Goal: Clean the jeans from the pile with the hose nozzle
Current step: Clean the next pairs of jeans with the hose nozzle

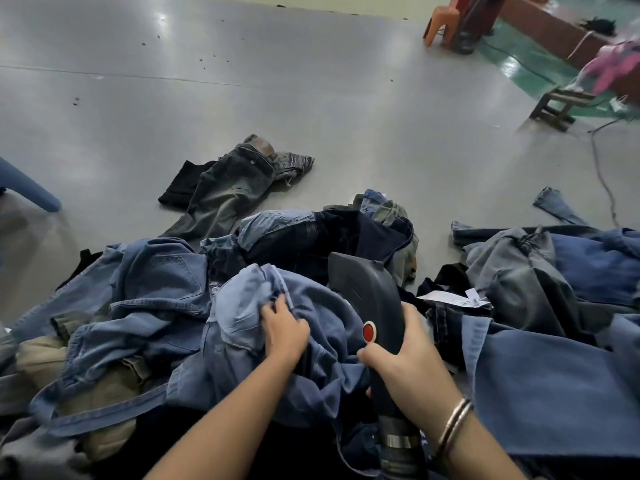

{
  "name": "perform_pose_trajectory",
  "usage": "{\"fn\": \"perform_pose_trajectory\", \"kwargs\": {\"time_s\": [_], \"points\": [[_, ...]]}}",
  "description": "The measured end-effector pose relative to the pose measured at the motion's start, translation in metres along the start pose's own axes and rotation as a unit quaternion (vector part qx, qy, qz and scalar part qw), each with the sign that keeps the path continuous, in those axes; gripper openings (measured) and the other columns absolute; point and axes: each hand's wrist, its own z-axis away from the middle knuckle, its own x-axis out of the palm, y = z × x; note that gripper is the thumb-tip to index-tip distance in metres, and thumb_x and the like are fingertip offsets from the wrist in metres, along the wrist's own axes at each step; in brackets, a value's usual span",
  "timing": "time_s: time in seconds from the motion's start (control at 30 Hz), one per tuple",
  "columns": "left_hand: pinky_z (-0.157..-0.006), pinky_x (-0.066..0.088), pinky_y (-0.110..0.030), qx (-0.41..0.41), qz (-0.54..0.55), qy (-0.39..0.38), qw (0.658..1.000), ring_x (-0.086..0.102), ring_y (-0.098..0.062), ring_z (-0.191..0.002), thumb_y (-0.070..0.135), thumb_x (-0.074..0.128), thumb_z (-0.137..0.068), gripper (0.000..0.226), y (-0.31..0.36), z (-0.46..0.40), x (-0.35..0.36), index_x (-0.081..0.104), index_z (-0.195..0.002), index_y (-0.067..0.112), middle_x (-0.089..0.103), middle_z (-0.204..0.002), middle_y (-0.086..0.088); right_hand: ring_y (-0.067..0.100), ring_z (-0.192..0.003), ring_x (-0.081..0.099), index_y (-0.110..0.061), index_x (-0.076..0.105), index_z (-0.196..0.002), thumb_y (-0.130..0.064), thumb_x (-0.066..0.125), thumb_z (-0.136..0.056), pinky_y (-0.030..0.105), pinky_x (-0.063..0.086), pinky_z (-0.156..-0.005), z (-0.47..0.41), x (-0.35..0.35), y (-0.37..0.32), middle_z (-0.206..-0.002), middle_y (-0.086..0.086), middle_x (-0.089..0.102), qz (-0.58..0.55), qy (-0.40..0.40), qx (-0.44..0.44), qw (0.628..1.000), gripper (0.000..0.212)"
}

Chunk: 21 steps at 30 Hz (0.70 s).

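Grey polished floor (242, 81), glossy with light patches and scattered dark specks, giving way to a green strip at far right.

Across the foreground, a sprawling pile of jeans (166, 306): light blue, dark navy, grey and some khaki pieces, tumbled over each other. On top near the centre, a light blue pair (249, 306), bunched, with folds pinched in the left hand (285, 332), fingers curled into the cloth. Just beside it, the hose nozzle (367, 299), dark grey and broad at its head, lying over the pile with a round red button (369, 331) on the handle. Wrapped around that handle, the right hand (408, 355), thumb lying just below the button; two metal bangles (453, 424) at the wrist. Below the grip, a ribbed hose with a metal band (398, 441).

White paper tag (450, 299) among the dark denim at right, with print too small to read. No legible brand on any garment; a brown waistband patch on the grey jeans (228, 185), writing not discernible.

Apart from the pile, those grey jeans spread flat on the floor beyond it. Orange plastic chair (441, 24) at top right, small wooden stool (557, 107) nearer, pink cloth (613, 64) blurred above it. Thin cable (602, 174) trailing along the floor at right. Blue chair leg (27, 188) at the left edge.
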Motion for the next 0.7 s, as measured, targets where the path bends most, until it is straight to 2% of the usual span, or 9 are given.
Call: {"fn": "perform_pose_trajectory", "kwargs": {"time_s": [0.03,0.1,0.2,0.3,0.4,0.47,0.53,0.63,0.7], "points": [[-0.104,0.035,-0.043,-0.060,-0.018,0.024,0.998,0.035,-0.034,-0.131,0.029,0.061,-0.087,0.069,0.000,-0.007,0.004,0.028,-0.145,0.011,0.025,-0.147,-0.016,0.003,-0.074,0.064,-0.032,0.050,-0.102,-0.009,0.066,-0.082,0.026,0.056,-0.066,0.000,-0.001,0.000,-0.083,-0.024,0.064,0.001,0.000,-0.004,1.000,0.034],[-0.103,0.034,-0.047,-0.139,-0.055,0.059,0.987,0.032,-0.033,-0.134,0.051,0.068,-0.079,0.090,0.000,-0.018,0.006,0.023,-0.143,0.008,0.027,-0.148,-0.016,0.003,-0.074,0.063,-0.033,0.049,-0.101,-0.009,0.066,-0.081,0.023,0.054,-0.064,0.000,-0.002,0.000,-0.084,-0.027,0.062,0.005,0.002,-0.005,1.000,0.036],[-0.103,0.033,-0.048,-0.205,-0.011,0.089,0.975,0.043,-0.034,-0.128,0.058,0.068,-0.076,0.080,-0.009,-0.039,-0.001,0.042,-0.131,0.008,0.049,-0.137,-0.015,0.010,-0.074,0.065,-0.036,0.048,-0.100,-0.006,0.066,-0.080,0.029,0.056,-0.065,-0.001,-0.003,-0.001,-0.085,-0.021,0.064,0.001,-0.012,0.002,1.000,0.041],[-0.100,0.040,-0.045,-0.175,0.036,0.041,0.983,0.055,-0.035,-0.112,0.049,0.062,-0.085,0.044,-0.024,-0.054,-0.004,0.060,-0.113,0.015,0.063,-0.118,-0.011,0.007,-0.078,0.063,-0.036,0.048,-0.101,-0.005,0.066,-0.080,0.024,0.054,-0.063,-0.005,-0.003,-0.003,-0.088,-0.025,0.061,0.003,-0.015,-0.010,1.000,0.041],[-0.090,0.047,-0.036,-0.117,0.149,0.030,0.981,0.060,-0.027,-0.098,0.027,0.065,-0.088,0.025,-0.035,-0.049,-0.003,0.065,-0.108,0.012,0.068,-0.110,-0.010,0.003,-0.071,0.063,-0.036,0.047,-0.101,-0.007,0.066,-0.081,0.023,0.054,-0.060,-0.008,0.000,-0.002,-0.086,-0.035,0.059,0.015,-0.026,-0.007,1.000,0.040],[-0.089,0.049,-0.035,-0.094,0.271,0.004,0.958,0.062,-0.023,-0.095,0.016,0.068,-0.087,0.019,-0.037,-0.041,-0.009,0.064,-0.104,0.009,0.069,-0.109,-0.012,0.005,-0.058,0.061,-0.034,0.048,-0.100,-0.008,0.065,-0.081,0.022,0.051,-0.056,-0.009,0.002,0.000,-0.076,-0.019,0.065,0.020,-0.038,0.007,0.999,0.037],[-0.096,0.050,-0.041,-0.078,0.362,-0.042,0.928,0.064,-0.026,-0.102,0.011,0.069,-0.086,0.027,-0.036,-0.033,-0.022,0.063,-0.110,0.002,0.069,-0.110,-0.014,0.002,-0.052,0.058,-0.033,0.047,-0.100,-0.010,0.064,-0.081,0.019,0.047,-0.053,-0.010,0.005,0.000,-0.069,-0.006,0.062,0.029,-0.050,0.021,0.998,0.034],[-0.097,0.050,-0.043,-0.030,0.386,-0.088,0.918,0.064,-0.029,-0.105,0.007,0.069,-0.085,0.034,-0.028,-0.018,-0.041,0.062,-0.117,0.002,0.069,-0.109,-0.014,-0.003,-0.051,0.057,-0.032,0.045,-0.105,-0.011,0.063,-0.082,0.014,0.042,-0.050,-0.012,0.007,0.000,-0.075,-0.008,0.060,0.058,-0.081,0.021,0.995,0.037],[-0.089,0.054,-0.037,0.004,0.381,-0.125,0.916,0.067,-0.025,-0.098,0.001,0.067,-0.085,0.030,-0.021,-0.004,-0.054,0.064,-0.115,0.002,0.072,-0.103,-0.011,-0.003,-0.054,0.057,-0.033,0.046,-0.107,-0.011,0.064,-0.082,0.015,0.043,-0.052,-0.011,0.008,-0.003,-0.078,-0.008,0.059,0.068,-0.098,0.021,0.993,0.038]]}}
